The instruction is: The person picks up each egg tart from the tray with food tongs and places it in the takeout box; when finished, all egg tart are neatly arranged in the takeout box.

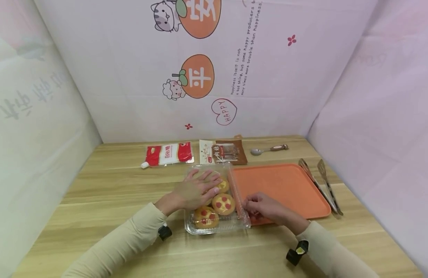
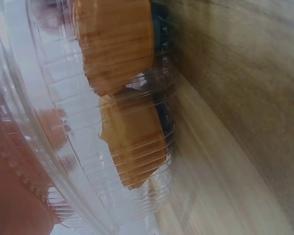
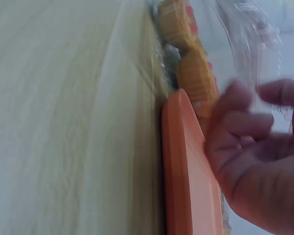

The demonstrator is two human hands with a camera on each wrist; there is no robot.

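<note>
A clear plastic clamshell box holds several round pastries with yellow and red tops. My left hand lies on top of the box with its fingers spread. In the left wrist view, the ribbed box wall stands close, with pastries behind it. At the box's right side, my right hand has curled fingers and pinches the edge of the clear lid. The right wrist view shows thumb and forefinger on either side of the lid's plastic, somewhat blurred.
An orange tray lies right of the box. Two pairs of tongs lie along the tray's right side. Behind are a red-and-white bag, a brown packet and a spoon. Fabric walls enclose the wooden table.
</note>
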